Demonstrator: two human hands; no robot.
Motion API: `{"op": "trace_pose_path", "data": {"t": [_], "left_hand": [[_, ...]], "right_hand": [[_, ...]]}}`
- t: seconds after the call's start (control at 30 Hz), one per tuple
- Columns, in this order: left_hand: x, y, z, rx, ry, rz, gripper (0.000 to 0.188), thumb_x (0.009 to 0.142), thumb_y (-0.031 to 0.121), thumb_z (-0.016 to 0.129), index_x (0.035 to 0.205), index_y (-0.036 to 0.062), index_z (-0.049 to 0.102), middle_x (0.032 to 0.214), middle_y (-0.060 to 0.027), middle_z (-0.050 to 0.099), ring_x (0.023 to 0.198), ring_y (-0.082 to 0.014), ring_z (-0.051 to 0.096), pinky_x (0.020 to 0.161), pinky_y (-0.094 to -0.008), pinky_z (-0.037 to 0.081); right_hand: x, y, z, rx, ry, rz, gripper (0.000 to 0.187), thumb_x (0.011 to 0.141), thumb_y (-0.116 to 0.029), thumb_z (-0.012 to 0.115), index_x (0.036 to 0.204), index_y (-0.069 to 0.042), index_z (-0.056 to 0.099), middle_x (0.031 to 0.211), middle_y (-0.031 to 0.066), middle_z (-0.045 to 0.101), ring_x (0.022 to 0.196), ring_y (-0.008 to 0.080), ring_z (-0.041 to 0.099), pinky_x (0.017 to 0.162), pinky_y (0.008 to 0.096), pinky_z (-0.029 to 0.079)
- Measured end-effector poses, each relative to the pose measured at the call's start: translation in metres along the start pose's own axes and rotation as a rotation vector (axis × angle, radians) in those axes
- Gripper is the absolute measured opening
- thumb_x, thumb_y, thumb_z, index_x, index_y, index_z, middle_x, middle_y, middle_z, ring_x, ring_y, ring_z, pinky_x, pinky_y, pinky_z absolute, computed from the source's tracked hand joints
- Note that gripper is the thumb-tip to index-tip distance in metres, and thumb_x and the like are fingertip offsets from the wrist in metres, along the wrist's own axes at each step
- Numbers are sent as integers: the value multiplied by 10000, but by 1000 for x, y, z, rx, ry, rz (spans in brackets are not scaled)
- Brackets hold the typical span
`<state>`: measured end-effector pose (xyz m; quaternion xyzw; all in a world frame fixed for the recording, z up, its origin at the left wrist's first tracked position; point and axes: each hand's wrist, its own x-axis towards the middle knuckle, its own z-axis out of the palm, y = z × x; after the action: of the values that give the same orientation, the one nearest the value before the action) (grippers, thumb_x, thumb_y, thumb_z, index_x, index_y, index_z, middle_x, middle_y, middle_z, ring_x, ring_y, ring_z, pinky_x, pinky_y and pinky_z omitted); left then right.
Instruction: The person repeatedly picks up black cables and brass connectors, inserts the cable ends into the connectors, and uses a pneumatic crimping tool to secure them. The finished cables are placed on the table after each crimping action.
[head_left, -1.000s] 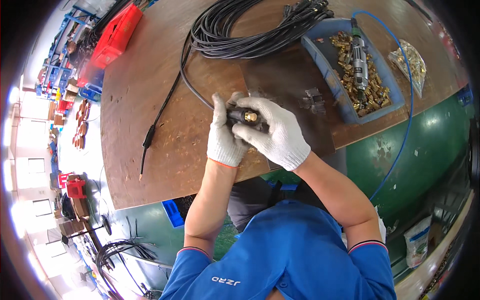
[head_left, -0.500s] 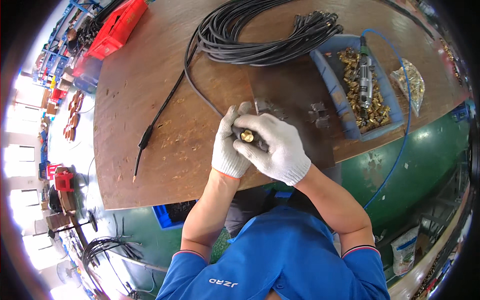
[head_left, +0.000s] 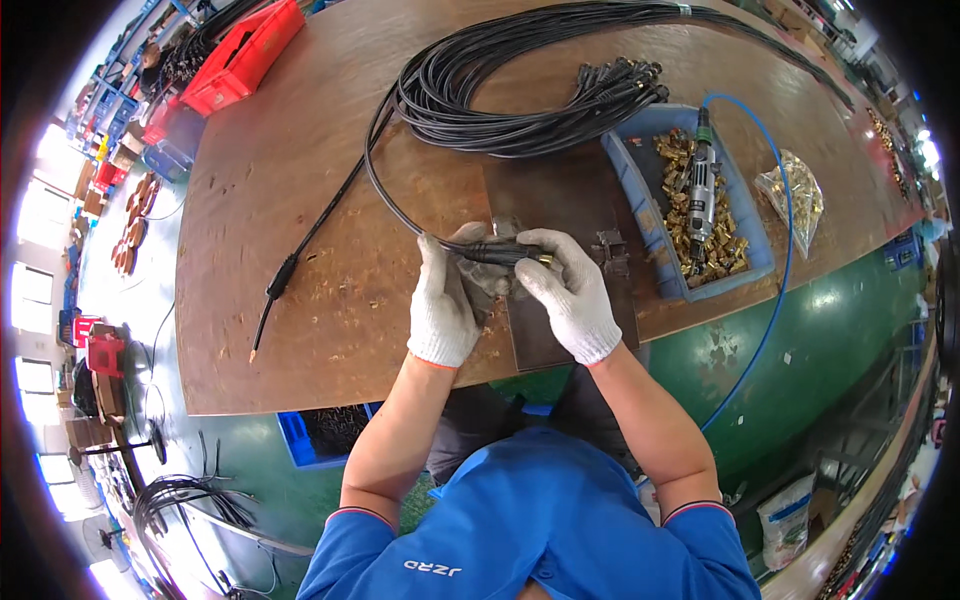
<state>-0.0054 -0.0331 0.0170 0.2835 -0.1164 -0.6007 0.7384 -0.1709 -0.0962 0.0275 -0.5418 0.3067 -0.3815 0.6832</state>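
A black cable connector (head_left: 497, 252) with a ribbed sleeve lies sideways between my hands, and a bit of brass shows at its right end. My left hand (head_left: 445, 315), in a white knitted glove with darkened fingers, is closed around the sleeve and the cable behind it. The thumb and fingers of my right hand (head_left: 575, 305), gloved too, pinch the connector's brass end. From the connector the black cable (head_left: 385, 195) curves up and left to a large coil (head_left: 450, 95) on the wooden table (head_left: 250, 210).
A blue bin (head_left: 628, 185) of brass fittings (head_left: 735, 245) stands to the right, with an air tool (head_left: 703, 190) and its blue hose (head_left: 783, 215) across it. Beyond is a plastic bag (head_left: 795, 200) of small parts. A red crate (head_left: 240, 60) sits far left; a loose cable end (head_left: 262, 330) lies nearer.
The connector has turned from pointing at me to lying sideways, its brass end now to the right. My hands have moved apart, the right one sliding to the brass end.
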Motion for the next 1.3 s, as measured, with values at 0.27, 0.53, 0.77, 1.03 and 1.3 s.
{"op": "trace_pose_path", "data": {"t": [0.27,0.53,0.77,1.03,1.3], "left_hand": [[-20,10,-32,317,118,70,525,1162,459,502,1419,14,611,1131,-109,745,882,-197,708,756,-342,600],[-85,109,-90,1642,843,783,329,1025,182,736,1318,34,712,1229,-137,731,1023,-237,710,916,-382,576],[-121,186,-166,2368,1124,516,473,961,234,742,1401,79,661,1404,-183,682,1350,-381,603,1141,-492,471],[-108,169,-79,2124,725,102,440,982,235,714,1401,112,657,1050,-239,768,988,-428,759,883,-492,604],[-81,98,17,1714,-257,-118,298,950,140,740,1235,60,775,973,-176,796,856,-291,786,804,-382,611]], "right_hand": [[68,-51,-33,240,203,-67,300,1000,-236,742,1197,-13,700,929,68,718,760,161,693,674,330,566],[26,-31,-34,105,66,60,299,1068,-220,698,1262,8,697,980,136,752,727,198,699,624,333,552],[-15,14,-26,-550,-86,-157,233,986,-84,766,1195,17,741,1010,91,768,829,114,702,774,279,570],[-12,5,-29,-494,-118,-146,243,987,-91,757,1205,15,735,1010,122,756,856,157,725,776,300,582],[-8,7,-42,-109,-120,36,237,1043,-122,709,1237,15,719,1037,51,750,885,123,695,819,278,552]]}}
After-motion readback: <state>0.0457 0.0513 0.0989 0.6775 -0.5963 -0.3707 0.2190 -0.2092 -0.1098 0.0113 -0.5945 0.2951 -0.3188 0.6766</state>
